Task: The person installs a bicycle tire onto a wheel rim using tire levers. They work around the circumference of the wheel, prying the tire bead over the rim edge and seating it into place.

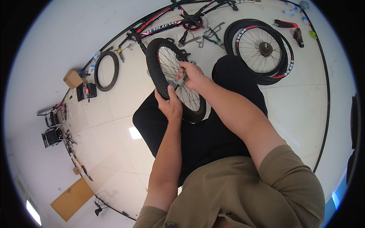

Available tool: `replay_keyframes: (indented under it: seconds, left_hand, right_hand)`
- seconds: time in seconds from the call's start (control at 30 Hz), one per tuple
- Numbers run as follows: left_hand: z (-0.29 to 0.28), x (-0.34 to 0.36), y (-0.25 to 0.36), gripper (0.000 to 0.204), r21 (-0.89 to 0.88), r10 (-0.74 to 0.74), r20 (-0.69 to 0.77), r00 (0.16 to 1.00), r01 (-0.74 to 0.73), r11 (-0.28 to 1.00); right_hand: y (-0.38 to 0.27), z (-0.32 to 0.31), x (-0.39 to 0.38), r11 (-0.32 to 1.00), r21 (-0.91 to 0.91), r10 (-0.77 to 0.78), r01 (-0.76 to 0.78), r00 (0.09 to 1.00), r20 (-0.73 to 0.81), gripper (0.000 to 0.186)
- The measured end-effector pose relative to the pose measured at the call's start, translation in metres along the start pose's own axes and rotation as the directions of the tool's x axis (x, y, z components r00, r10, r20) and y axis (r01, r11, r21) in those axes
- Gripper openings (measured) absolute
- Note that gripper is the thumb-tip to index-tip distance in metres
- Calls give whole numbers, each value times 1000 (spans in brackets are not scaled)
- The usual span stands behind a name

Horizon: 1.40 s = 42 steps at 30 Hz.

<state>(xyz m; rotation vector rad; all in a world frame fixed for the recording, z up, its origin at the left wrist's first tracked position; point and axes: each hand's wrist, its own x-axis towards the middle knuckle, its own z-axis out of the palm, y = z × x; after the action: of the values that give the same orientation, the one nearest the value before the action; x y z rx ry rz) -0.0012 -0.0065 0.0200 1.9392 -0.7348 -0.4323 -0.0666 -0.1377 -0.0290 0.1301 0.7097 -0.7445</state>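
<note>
A small bicycle wheel (153, 60) with a knobby black tyre and thin spokes leans upright between my knees. My left hand (171, 106) grips the tyre's near side, its thumb pressed against the sidewall by the rim. Closed fingers of my right hand (193, 76) hold a small grey tool (181, 80) at the rim and spokes; its exact kind is unclear. Part of the wheel's right side is hidden behind this hand. Just beyond the wheel lies a black, red and white bicycle frame (164, 27) on the floor.
At the right, a spoked wheel (265, 49) with a rear cassette lies over a loose tyre (229, 38). Green-handled pliers (213, 39) and a chain lie beyond my knees. Another tyre (97, 72) lies far left, near a cardboard box (73, 79). A red-black saddle (286, 24) sits far right.
</note>
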Motion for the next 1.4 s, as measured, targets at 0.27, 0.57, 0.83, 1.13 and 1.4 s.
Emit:
replay_keyframes:
  seconds: [0.27,0.57,0.83,1.13,1.4]
  left_hand:
    - [-8,7,-8,45,-97,68,42,997,-64,993]
    - [-7,3,-13,39,-113,110,84,990,-100,989]
    - [-6,-1,-6,46,-58,60,130,990,-52,997]
    - [-2,-3,-10,40,-114,143,115,983,-130,985]
    - [0,-3,-7,39,-139,154,125,980,-137,981]
  right_hand:
    - [2,5,11,996,-63,64,-66,997,-46,15]
    - [-6,37,2,899,-437,9,-22,999,-31,19]
    - [-3,31,-2,847,-532,-57,-27,988,-141,13]
    - [-8,36,-27,772,-634,-142,47,985,-100,12]
    - [1,25,-24,743,-662,-206,95,974,-91,11]
